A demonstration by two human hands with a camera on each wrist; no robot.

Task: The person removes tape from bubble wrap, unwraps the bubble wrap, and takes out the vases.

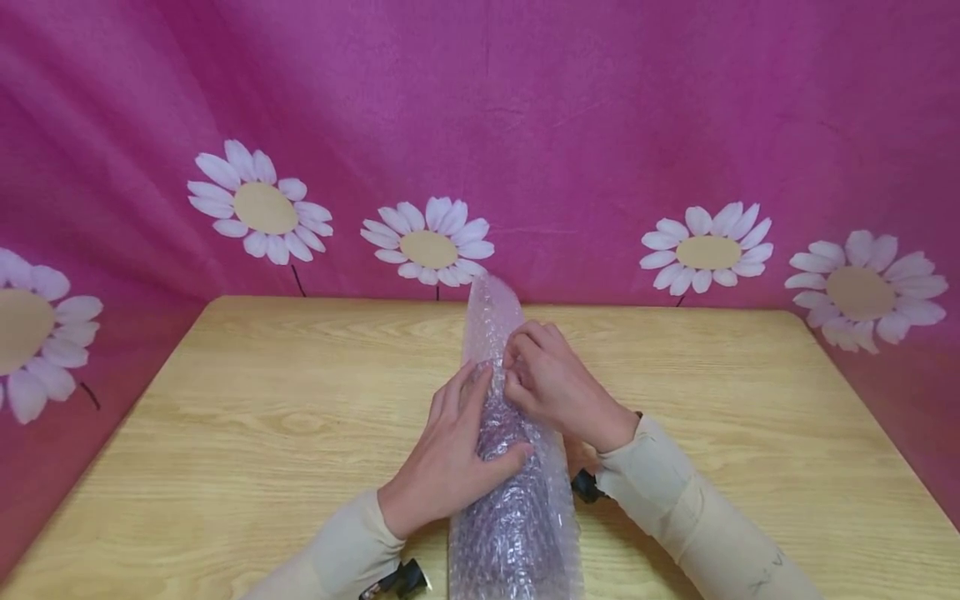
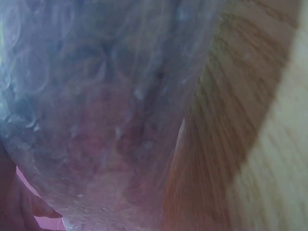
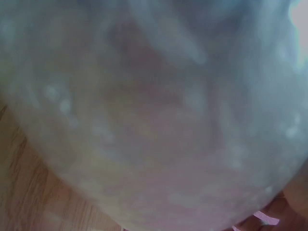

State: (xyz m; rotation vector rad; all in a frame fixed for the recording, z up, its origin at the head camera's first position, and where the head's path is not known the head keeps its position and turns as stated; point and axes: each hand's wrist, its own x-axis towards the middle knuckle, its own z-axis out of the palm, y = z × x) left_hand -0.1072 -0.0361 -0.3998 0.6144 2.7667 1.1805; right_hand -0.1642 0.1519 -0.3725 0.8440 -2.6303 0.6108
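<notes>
A long roll of clear bubble wrap (image 1: pixel 513 542) runs lengthwise on the table, from the near edge toward the back. Its far end is flatter and narrower. Something darker shows faintly inside, but its kind is hidden. My left hand (image 1: pixel 442 467) rests on the roll from the left, fingers extended and thumb lying across the top. On the right side, farther up the roll, my right hand (image 1: pixel 558 387) has curled fingers and pinches the wrap. Close up, the bubble wrap (image 2: pixel 106 106) fills most of the left wrist view; in the right wrist view the wrap (image 3: pixel 154 125) is blurred.
The light wooden table (image 1: pixel 285 417) extends to both sides of the roll. Behind it hangs a magenta cloth (image 1: pixel 570 125) printed with white daisies. Black wrist devices, such as the left one (image 1: pixel 405 579), sit under both sleeves.
</notes>
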